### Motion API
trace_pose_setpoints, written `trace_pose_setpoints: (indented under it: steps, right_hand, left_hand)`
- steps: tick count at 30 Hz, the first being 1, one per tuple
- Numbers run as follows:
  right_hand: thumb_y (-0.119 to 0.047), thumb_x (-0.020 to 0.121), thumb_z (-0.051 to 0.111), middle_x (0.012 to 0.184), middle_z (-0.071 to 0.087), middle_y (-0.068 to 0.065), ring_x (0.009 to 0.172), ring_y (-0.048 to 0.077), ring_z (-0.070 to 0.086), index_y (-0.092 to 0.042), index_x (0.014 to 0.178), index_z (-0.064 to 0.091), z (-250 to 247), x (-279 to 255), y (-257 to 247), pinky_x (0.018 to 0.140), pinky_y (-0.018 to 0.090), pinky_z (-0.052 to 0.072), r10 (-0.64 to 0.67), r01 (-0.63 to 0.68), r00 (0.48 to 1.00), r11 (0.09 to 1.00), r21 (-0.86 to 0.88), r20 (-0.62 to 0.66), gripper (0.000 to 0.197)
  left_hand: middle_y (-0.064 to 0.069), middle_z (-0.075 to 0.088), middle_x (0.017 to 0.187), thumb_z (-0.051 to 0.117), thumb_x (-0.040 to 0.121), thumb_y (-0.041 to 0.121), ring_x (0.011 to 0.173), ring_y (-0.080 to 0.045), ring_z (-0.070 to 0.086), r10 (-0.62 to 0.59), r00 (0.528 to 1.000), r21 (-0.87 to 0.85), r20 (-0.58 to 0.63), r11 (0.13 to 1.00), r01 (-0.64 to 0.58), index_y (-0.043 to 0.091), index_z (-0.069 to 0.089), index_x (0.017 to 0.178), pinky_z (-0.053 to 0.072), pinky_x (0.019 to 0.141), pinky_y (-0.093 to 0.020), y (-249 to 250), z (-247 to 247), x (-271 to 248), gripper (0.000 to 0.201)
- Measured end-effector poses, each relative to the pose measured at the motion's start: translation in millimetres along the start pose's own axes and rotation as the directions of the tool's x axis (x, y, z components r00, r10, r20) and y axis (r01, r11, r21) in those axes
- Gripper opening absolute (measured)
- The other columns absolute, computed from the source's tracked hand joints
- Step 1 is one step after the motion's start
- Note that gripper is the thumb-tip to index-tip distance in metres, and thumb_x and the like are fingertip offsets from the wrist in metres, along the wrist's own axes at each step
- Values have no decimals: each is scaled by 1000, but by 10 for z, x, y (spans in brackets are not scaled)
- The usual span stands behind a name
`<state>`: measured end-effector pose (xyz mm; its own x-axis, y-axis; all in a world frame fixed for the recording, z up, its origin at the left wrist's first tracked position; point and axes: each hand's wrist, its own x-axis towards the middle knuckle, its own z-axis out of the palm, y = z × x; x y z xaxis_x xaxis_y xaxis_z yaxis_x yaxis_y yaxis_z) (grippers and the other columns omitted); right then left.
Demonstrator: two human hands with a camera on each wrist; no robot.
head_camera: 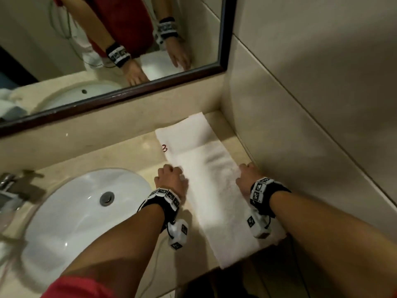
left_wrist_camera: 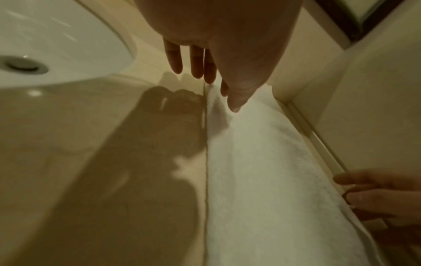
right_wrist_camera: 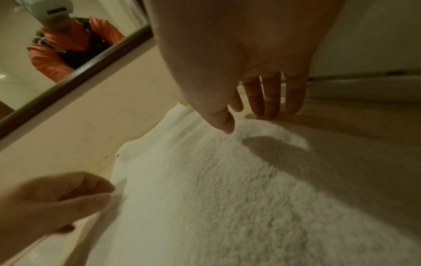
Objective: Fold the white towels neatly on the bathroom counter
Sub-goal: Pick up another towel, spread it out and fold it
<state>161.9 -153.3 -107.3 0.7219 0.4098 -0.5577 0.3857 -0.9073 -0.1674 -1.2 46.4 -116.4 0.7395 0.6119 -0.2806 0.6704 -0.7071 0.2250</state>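
White towel (head_camera: 217,190) lay as a long narrow strip on the counter (head_camera: 137,151), near end at the front edge below the wrists, far end reaching the back corner under the mirror (head_camera: 120,91). Left hand (head_camera: 171,181) sat at the strip's left long edge, right hand (head_camera: 247,179) at its right long edge, level with each other, about mid-length. Left fingers (left_wrist_camera: 198,63) hung fairly straight and slightly apart, tips down at the towel edge and the counter just beside it; thumb tip touched the pile. No clear pinch seen from the left wrist view; from the right wrist view the left thumb and forefinger seemed to close on the edge, cannot tell for sure. Right fingers (right_wrist_camera: 271,95) were straight, close together, tips at the towel's right edge near the wall (head_camera: 300,104), thumb resting on the pile. Beyond the fingers the far part showed a smoother flatter layer with a small red mark (head_camera: 164,147). Sink (head_camera: 81,214) lay left of the left fingers, well apart from the towel. Progress, judged: lengthwise fold looks done, strip squared up; crosswise folds left. Only this one towel seen on the counter; bunched pale cloth showed in the mirror reflection, maybe more to fold.
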Motion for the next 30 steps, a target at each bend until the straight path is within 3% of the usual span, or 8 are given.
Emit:
trace_pose_setpoints:
  steps: [5,8,11,16,20,23,26,30]
  right_hand:
    - [-23,100,39,138,40,9,127,32,40,-10,128,49,-50,-15,140,104,36,38,-28,28,1000,999,42,2,33]
    - [-21,96,46,132,50,17,120,34,49,-7,125,53,-10,7,140,98,35,42,-11,13,1000,995,98,-23,33]
    - [-21,95,47,125,54,16,114,33,53,-7,117,54,56,74,151,93,35,44,11,-4,999,984,178,-34,26]
    - [-25,90,56,120,60,14,105,34,58,-9,112,54,123,141,163,87,35,48,77,-50,995,932,359,-60,28]
    - [-25,91,60,120,60,15,108,35,58,-5,114,55,154,156,145,87,34,47,93,-59,992,935,349,-81,31]
    - [-23,91,60,115,63,15,104,35,60,-3,110,61,147,132,143,80,31,45,81,-48,993,939,340,-86,28]
    - [-23,85,62,101,65,11,90,31,61,-12,94,59,176,137,144,72,30,46,77,-17,988,914,405,-133,14]
    - [-18,77,64,84,60,10,70,26,56,-20,81,47,215,85,120,65,36,50,119,-24,986,800,600,-120,17]
  left_hand:
    - [-14,49,128,59,91,36,116,-34,50,-234,962,-231,140,937,261,10,49,125,44,96,-40,127,119,-216,44]
    - [-8,58,107,56,94,31,102,-31,57,-328,927,-406,183,833,375,12,49,104,42,79,-29,148,186,-372,22]
    - [-6,60,93,56,91,33,85,-27,56,-405,886,-494,225,737,462,14,56,92,42,74,-27,153,226,-486,18]
    - [-7,66,88,57,91,35,81,-28,60,-363,902,-504,233,748,431,16,65,85,43,70,-27,162,305,-494,22]
    - [-8,67,90,57,90,31,76,-27,56,-386,902,-494,195,756,430,16,64,83,44,69,-28,192,347,-506,18]
    - [-4,63,86,58,89,30,82,-30,61,-400,902,-460,160,779,427,16,65,88,48,71,-29,222,327,-512,15]
    - [-4,60,86,58,91,30,87,-31,62,-395,904,-446,165,787,425,15,65,92,49,73,-30,239,323,-495,16]
    - [-6,62,86,59,88,25,79,-28,57,-414,885,-526,214,714,461,16,59,79,45,71,-29,210,303,-509,13]
